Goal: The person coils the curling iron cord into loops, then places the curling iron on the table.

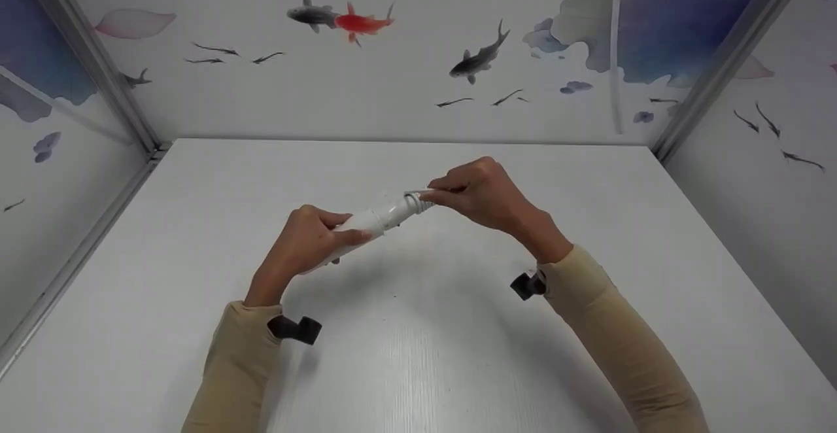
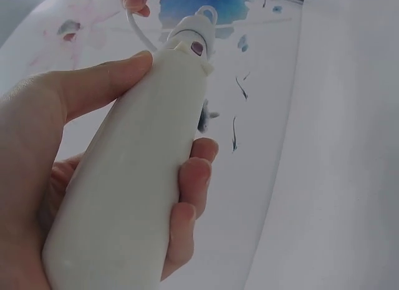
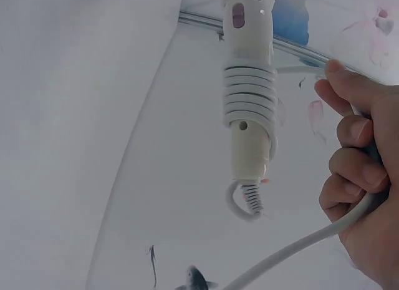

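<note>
A white hand-held appliance (image 1: 392, 214) with a long, smooth body is held slanted over the table. My left hand (image 1: 304, 240) grips the wide body, thumb along one side and fingers curled round the other in the left wrist view. A small purple window (image 2: 197, 48) shows near the narrow end. In the right wrist view, several turns of cord (image 3: 249, 93) lie wound round the handle, with a ribbed cord sleeve (image 3: 252, 198) at its tip. My right hand (image 1: 487, 194) holds a loose length of the cord (image 3: 299, 243) beside the handle, fingers curled round it.
Below both hands spreads a white tabletop (image 1: 405, 354). White panels (image 1: 392, 93) painted with fish and leaves enclose its back and sides, joined by metal corner posts (image 1: 98, 60). Black wrist cameras (image 1: 297, 329) are strapped to both sleeves.
</note>
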Motion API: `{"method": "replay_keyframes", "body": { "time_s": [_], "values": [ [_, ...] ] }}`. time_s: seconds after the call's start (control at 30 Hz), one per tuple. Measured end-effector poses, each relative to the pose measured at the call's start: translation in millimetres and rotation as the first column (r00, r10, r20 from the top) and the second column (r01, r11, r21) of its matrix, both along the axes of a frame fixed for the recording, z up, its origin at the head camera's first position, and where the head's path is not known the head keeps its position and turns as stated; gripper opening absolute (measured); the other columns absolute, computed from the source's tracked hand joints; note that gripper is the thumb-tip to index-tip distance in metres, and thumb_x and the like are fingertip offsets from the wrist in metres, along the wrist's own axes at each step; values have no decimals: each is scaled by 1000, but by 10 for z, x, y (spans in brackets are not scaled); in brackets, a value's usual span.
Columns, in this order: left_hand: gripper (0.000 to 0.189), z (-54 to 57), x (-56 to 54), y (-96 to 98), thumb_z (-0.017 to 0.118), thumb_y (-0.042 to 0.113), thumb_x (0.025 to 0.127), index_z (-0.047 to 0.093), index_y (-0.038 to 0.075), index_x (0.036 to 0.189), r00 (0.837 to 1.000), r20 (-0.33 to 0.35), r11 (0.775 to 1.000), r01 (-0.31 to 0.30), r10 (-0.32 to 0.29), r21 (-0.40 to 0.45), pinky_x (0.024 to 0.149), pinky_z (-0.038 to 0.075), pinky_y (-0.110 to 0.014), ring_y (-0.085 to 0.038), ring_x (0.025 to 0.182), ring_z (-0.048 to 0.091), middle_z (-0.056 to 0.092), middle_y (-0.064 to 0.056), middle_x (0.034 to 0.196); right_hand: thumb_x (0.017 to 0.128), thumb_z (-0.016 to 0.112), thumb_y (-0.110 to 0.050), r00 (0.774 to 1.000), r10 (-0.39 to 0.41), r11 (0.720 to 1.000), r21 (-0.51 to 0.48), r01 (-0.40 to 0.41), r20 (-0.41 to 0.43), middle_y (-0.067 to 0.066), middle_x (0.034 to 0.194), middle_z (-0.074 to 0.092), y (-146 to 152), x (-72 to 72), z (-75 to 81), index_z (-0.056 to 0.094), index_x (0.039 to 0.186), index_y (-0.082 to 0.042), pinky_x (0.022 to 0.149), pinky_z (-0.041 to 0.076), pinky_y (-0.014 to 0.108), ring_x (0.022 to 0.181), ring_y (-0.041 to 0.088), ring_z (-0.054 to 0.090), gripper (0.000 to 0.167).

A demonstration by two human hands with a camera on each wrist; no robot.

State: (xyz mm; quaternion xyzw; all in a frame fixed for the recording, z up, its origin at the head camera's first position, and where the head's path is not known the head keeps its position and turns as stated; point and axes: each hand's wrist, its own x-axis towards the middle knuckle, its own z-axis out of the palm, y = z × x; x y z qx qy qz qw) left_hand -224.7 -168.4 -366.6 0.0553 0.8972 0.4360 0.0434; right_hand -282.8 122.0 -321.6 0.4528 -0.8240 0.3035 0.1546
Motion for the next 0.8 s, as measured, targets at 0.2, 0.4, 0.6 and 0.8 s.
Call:
{"method": "replay_keyframes", "body": {
  "time_s": [0.2,0.4,0.6,0.8],
  "values": [
    [61,25,5,-39,78,43,85,66,3,130,998,-29,998,-57,58,17,58,54,-27,-19,66,67,72,-21,114,97,66,-23,997,27,1000,-16,-26,74,-1,58,52,60,-32,-56,82,99,-12,57,31,23,55,7,34,19],
    [62,22,9,-35,78,42,84,66,4,131,996,-32,996,-80,81,34,60,55,-27,-22,72,68,70,-21,120,102,58,-28,936,-33,999,25,26,350,-8,57,32,148,-29,-126,80,103,-14,54,27,25,53,8,27,26],
    [61,14,24,-24,78,42,84,66,4,130,996,-44,996,-78,80,44,61,56,-27,-23,76,68,70,-21,122,102,57,-32,858,-89,996,73,60,505,-5,58,36,202,-77,-221,80,103,-19,59,32,28,55,11,28,27],
    [59,29,25,-36,79,41,84,67,5,130,995,-56,995,-80,83,61,62,55,-29,-24,77,68,70,-21,121,101,57,-35,804,-107,993,99,60,585,1,65,61,186,-134,-314,81,97,-20,64,40,29,58,13,42,28]
  ]
}}
